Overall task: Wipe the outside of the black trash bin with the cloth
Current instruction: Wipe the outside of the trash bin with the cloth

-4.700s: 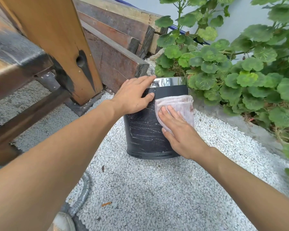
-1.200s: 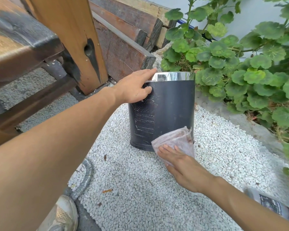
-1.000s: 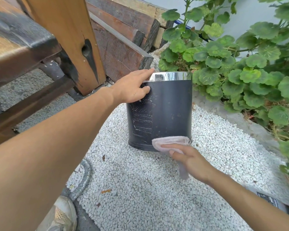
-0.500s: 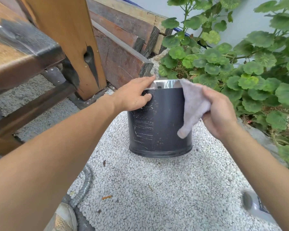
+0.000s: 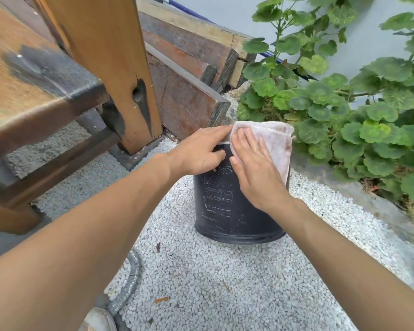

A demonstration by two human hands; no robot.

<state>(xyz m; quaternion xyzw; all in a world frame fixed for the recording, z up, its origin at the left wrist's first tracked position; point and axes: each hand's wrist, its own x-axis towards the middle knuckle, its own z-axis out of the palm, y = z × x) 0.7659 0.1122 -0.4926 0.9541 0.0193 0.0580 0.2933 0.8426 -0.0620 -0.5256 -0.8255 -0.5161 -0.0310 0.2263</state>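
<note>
The black trash bin (image 5: 225,211) stands upright on the white gravel (image 5: 201,283). At its upper left the left hand (image 5: 198,151) steadies it as before, fingers laid straight over the rim. The right hand (image 5: 256,168), clear of the bin half a second ago with the cloth dangling, now presses the cloth (image 5: 277,142) flat on the bin's upper right wall, fingers straight (the pass along the base looks finished). A new downward stroke probably starts here; the white-marked left face seems to need wiping yet.

We stand on white gravel (image 5: 201,295); on our left is a wooden bench (image 5: 29,91) and stacked planks (image 5: 189,51), on the right green plants (image 5: 344,115) before a pale wall (image 5: 230,8).
</note>
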